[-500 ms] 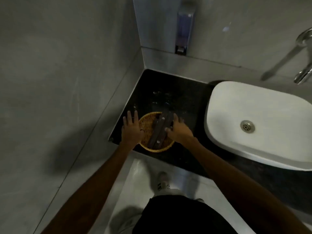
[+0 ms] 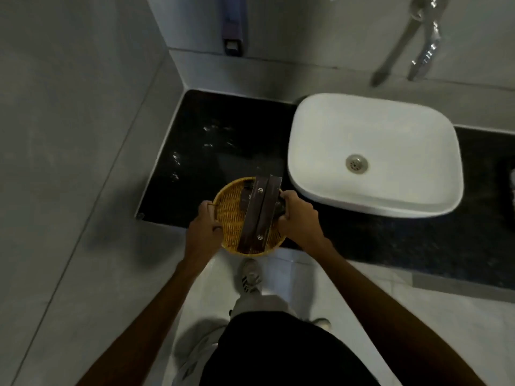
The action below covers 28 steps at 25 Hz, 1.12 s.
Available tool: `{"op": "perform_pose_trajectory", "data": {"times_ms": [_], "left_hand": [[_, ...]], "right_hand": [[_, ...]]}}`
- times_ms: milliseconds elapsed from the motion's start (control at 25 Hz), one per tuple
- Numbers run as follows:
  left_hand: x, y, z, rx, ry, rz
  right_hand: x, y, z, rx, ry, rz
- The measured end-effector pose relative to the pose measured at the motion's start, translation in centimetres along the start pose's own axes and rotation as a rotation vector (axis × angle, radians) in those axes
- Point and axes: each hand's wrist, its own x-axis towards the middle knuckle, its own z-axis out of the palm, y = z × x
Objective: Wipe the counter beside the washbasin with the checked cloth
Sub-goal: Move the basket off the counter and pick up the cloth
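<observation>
A round woven basket (image 2: pixel 231 218) holding long dark brown packets (image 2: pixel 260 213) is at the front edge of the black counter (image 2: pixel 217 151), partly past that edge. My left hand (image 2: pixel 204 229) grips the basket's left rim. My right hand (image 2: pixel 299 218) grips its right rim and the packets' side. The white washbasin (image 2: pixel 373 151) sits on the counter to the right. Water marks glint on the counter behind the basket. No checked cloth is in view.
Grey tiled walls close the counter on the left and behind. A soap dispenser (image 2: pixel 232 26) hangs on the back wall. A chrome tap (image 2: pixel 423 43) reaches over the basin. My shoes (image 2: pixel 250 277) stand on the pale floor below.
Both hands have closed on the basket's rim and it has come towards me, over the counter's front edge. My view has shifted closer and to the right.
</observation>
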Motion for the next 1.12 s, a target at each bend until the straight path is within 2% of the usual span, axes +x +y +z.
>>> {"op": "perform_pose_trajectory", "data": {"times_ms": [200, 320, 440, 600, 640, 680, 760, 840, 880, 1000, 1120], "left_hand": [[-7.2, 6.5, 10.0, 0.008, -0.192, 0.116], [-7.9, 10.6, 15.6, 0.063, -0.261, 0.163], [-7.1, 14.1, 19.1, 0.170, -0.236, 0.132], [-8.8, 15.7, 21.5, 0.193, -0.039, -0.039], [-10.0, 16.4, 22.2, 0.239, 0.060, 0.040], [-11.2, 17.7, 23.5, 0.274, 0.158, 0.192], [-12.6, 21.1, 26.6, 0.313, 0.217, 0.517], [-13.3, 26.3, 31.5, 0.359, 0.126, 0.723], [-13.5, 29.3, 34.1, 0.354, 0.065, 0.780], [-12.9, 39.4, 43.1, 0.333, -0.161, 0.879], [-10.6, 48.5, 51.2, 0.447, -0.404, 0.852]], "right_hand": [[-8.9, 12.7, -6.1, 0.009, 0.062, 0.140], [-11.1, 18.3, -9.1, 0.031, 0.026, 0.297], [-10.8, 21.2, -10.9, 0.042, 0.028, 0.363], [-10.8, 23.3, -11.6, 0.246, 0.045, 0.362], [-11.2, 24.6, -12.2, 0.271, 0.085, 0.363], [-11.6, 26.5, -13.4, 0.234, 0.166, 0.344], [-12.0, 31.0, -16.2, -0.018, 0.384, 0.292], [-12.3, 36.0, -20.2, -0.281, 0.501, 0.319], [-12.3, 38.3, -22.4, -0.329, 0.522, 0.353], [-10.7, 45.2, -30.2, -0.304, 0.532, 0.480], [-8.7, 51.1, -37.2, -0.207, 0.486, 0.548]]}}
